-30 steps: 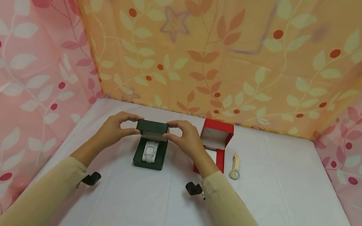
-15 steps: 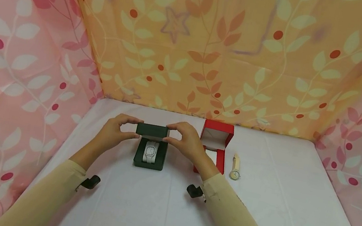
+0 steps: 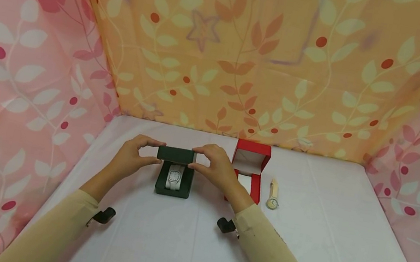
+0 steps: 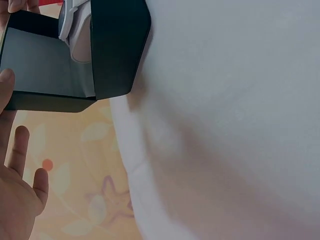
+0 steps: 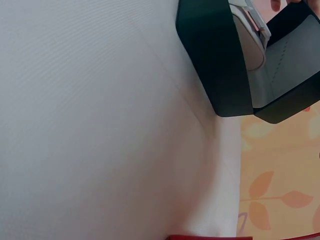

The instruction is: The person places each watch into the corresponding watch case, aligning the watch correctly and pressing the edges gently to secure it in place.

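Observation:
In the head view, a dark green watch box (image 3: 185, 191) stands on the white cloth with its lid (image 3: 175, 155) partly lowered. A white watch (image 3: 174, 176) sits inside it, and part of its strap (image 4: 81, 42) shows in the left wrist view. My left hand (image 3: 134, 154) pinches the lid's left side between thumb and fingers. At the lid's right side, my right hand (image 3: 216, 166) pinches it the same way. Both wrist views show the box from the side, its light lining visible beneath the tilted lid.
Right of the green box stands an open red watch box (image 3: 254, 147), partly behind my right hand and wrist. A watch with a cream strap (image 3: 273, 193) lies beside it on the white cloth (image 3: 325, 245). Patterned fabric (image 3: 239, 61) hangs behind and at both sides.
The green box's lid has tilted down and forward, and both hands have lowered slightly with it. The red box and the cream watch have stayed in place.

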Available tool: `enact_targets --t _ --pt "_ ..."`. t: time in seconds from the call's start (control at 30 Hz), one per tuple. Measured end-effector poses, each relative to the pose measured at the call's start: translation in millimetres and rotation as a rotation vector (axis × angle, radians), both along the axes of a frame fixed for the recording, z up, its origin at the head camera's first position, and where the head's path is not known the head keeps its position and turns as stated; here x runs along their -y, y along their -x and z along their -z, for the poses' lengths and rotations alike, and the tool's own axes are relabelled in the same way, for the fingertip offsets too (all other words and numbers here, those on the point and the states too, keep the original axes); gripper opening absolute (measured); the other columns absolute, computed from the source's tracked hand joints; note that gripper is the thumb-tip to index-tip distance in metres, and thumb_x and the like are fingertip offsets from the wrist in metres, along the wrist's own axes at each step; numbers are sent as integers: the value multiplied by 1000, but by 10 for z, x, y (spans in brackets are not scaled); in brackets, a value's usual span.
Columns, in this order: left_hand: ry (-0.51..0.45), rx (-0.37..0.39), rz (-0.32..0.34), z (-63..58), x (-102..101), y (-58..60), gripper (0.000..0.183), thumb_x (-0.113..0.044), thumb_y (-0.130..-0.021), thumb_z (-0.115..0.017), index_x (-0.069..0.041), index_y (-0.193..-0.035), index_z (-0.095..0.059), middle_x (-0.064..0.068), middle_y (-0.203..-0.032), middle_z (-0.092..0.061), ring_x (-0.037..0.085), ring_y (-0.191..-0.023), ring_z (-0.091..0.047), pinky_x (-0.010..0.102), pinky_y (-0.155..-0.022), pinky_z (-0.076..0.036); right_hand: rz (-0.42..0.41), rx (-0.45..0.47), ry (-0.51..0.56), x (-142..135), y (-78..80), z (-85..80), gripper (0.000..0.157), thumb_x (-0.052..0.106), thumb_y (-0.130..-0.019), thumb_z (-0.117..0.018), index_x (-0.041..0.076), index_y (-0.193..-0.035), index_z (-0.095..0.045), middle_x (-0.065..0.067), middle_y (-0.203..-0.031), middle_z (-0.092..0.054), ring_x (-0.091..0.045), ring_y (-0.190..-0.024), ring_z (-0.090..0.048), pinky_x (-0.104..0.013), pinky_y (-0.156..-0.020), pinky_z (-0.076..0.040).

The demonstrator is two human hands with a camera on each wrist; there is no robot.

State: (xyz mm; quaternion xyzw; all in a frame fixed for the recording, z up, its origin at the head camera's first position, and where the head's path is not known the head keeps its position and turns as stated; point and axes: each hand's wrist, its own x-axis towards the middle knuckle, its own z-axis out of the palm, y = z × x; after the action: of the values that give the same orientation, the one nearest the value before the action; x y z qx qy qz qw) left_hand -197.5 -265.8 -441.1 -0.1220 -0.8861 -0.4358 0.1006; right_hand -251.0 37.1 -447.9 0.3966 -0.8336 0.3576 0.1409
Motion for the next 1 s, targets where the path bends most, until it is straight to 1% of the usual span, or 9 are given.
enact_targets --t 0.17,0.3,0.43,0.6,0.73,0.83,1.0 --pt "10 -16 4 -3 -5 -28 51 -27 -82 -88 -34 -128 -71 -7 -126 -65 20 -127 -55 59 -109 -40 -45 -92 7 -12 11 22 51 32 -82 -88 13 -127 -71 -3 -113 -73 -18 -111 -62 -40 -103 -47" --pt "-1 -27 12 -1 -5 -56 51 -25 -80 -89 -33 -127 -72 -8 -124 -66 19 -124 -57 58 -109 -40 -72 -135 5 -19 -2 11 49 28 -81 -89 11 -124 -71 -4 -112 -73 -19 -110 -63 -41 -103 -47" --pt "-14 -12 9 19 -3 -77 50 -23 -80 -90 -33 -126 -72 -9 -123 -65 18 -124 -57 58 -111 -39 -72 -128 -2 -23 -22 -4 48 28 -81 -89 12 -122 -72 -1 -113 -73 -18 -112 -63 -41 -107 -44" --pt "-23 13 4 35 -9 -99 49 -26 -80 -89 -34 -125 -72 -10 -124 -64 17 -127 -56 57 -113 -38 -71 -85 7 -30 -38 5 48 29 -80 -90 14 -122 -72 1 -114 -73 -17 -114 -62 -41 -109 -42" --pt "-23 21 5 47 -15 -124 49 -26 -80 -89 -33 -126 -71 -9 -126 -64 18 -127 -56 57 -111 -41 -72 -50 14 -35 -42 31 49 29 -79 -90 15 -122 -71 3 -115 -73 -15 -116 -61 -42 -110 -42" --pt "-30 28 5 65 -21 -144 49 -24 -80 -89 -33 -124 -72 -9 -127 -64 19 -126 -56 58 -109 -42 -85 -33 17 -38 -47 44 48 28 -79 -91 16 -121 -71 3 -116 -72 -15 -117 -60 -43 -110 -40" --pt "-45 12 16 95 -25 -169 49 -21 -79 -90 -32 -123 -72 -10 -128 -64 17 -125 -56 58 -108 -42 -103 -35 17 -42 -61 55 48 27 -79 -91 15 -120 -71 3 -116 -72 -16 -119 -59 -43 -112 -38"
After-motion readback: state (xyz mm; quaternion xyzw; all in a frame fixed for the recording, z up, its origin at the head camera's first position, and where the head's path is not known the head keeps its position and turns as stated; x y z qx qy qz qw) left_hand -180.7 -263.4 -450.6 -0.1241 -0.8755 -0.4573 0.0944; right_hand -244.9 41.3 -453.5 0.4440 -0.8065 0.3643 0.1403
